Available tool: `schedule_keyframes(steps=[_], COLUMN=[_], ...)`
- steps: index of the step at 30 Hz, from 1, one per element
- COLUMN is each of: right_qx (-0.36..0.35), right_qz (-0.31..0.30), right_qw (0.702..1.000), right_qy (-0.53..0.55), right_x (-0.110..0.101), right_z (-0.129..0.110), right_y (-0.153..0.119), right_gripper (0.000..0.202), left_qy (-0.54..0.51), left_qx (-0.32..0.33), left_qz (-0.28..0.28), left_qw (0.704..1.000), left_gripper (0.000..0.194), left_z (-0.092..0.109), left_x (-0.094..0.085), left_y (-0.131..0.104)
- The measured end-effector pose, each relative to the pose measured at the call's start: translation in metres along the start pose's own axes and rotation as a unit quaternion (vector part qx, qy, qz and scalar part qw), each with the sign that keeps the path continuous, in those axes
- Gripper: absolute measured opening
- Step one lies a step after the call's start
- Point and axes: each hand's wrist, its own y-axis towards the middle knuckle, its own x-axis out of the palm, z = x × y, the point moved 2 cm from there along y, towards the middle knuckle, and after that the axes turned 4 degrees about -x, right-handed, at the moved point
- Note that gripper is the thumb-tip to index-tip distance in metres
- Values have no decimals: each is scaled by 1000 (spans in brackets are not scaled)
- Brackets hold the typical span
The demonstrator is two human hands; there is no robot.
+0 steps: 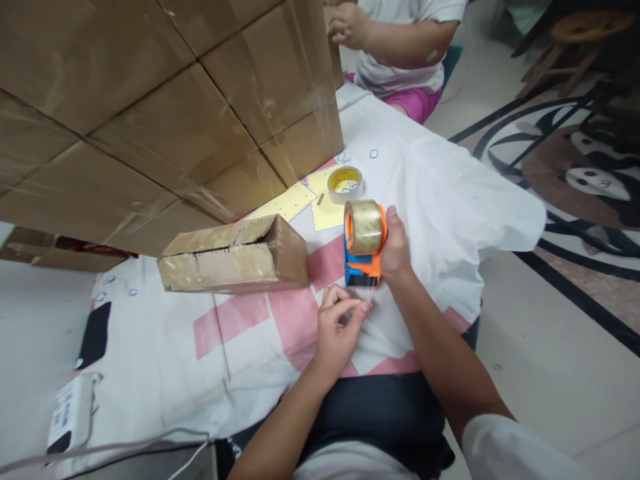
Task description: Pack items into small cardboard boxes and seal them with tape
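An orange and blue tape dispenser (365, 267) with a wide roll of clear tape (367, 228) is gripped by my right hand (397, 248) at its right side. Just below the dispenser's black edge, my left hand (339, 325) pinches the loose end of the tape between thumb and forefinger. A short clear strip runs from the dispenser to those fingertips. To the left of my hands lies a cardboard box (235, 260) with a worn, slightly parted top flap.
Stacked cardboard boxes (175, 127) rise behind the small box. A tape ring (345, 185) and yellow sheets (325, 212) lie on the cloth-covered table (165, 373). Across it sits another person (405, 47). A black phone-like object (95, 335) and white device (73, 413) are at left.
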Motion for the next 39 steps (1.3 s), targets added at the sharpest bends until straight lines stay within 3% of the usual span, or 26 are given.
schedule_keyframes(steps=[7,11,16,22,26,31,39], right_qx=[0,-18,-100,-142,-116,-102,-93], right_qz=[76,62,46,53,34,58,86], right_qw=[991,994,994,986,980,971,983], right_qy=[113,88,-21,72,157,209,135], right_x=[-11,-14,-19,-18,-13,-10,-5], right_z=[-18,-38,-52,-59,-60,-57,-66], right_y=[10,5,-3,-9,-7,-2,-9], right_gripper=[46,36,29,15,17,15,29], left_qy=[-8,13,29,20,17,8,10], left_qx=[-36,-42,-41,-41,-34,-35,-41], left_qz=[-38,-41,-37,-45,-41,-35,-35], left_qw=[999,998,998,998,998,999,998], left_gripper=[18,18,18,17,17,19,21], left_z=[9,16,24,30,34,38,46], left_x=[0,-8,-16,-10,-9,-12,-23], left_y=[-11,-9,-12,-18,-19,-19,-19])
